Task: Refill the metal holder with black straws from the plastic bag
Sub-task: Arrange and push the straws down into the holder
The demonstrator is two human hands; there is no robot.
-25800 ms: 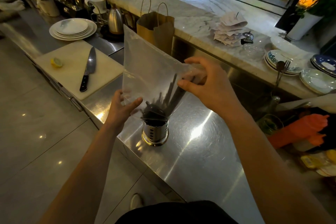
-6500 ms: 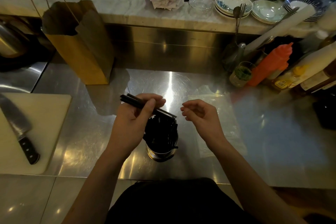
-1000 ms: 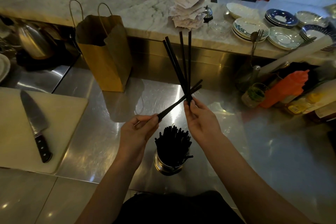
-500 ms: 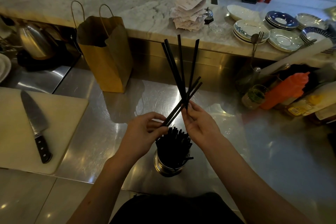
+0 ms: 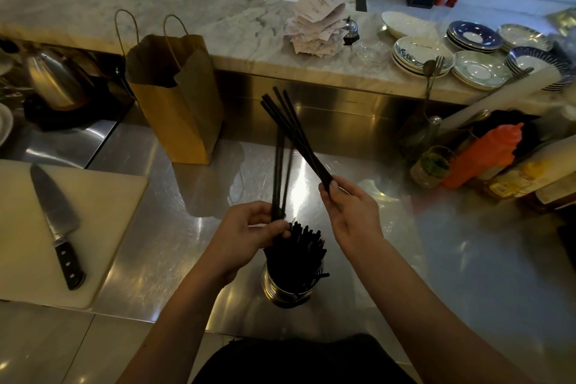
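The round metal holder stands near the front edge of the steel counter, packed with upright black straws. My left hand is just left of the holder's top, shut on two black straws that stand almost upright. My right hand, above and right of the holder, grips a few more black straws that lean up to the left. The clear plastic bag lies flat on the counter behind my right hand.
A brown paper bag stands at the back left. A white cutting board with a knife is at the left. An orange bottle, jars and sauce bottles crowd the right. Plates and receipts sit on the marble ledge.
The crossed bundle has split: my left hand has turned its two straws upright by the holder, and my right hand has tilted its straws to the left and moved right.
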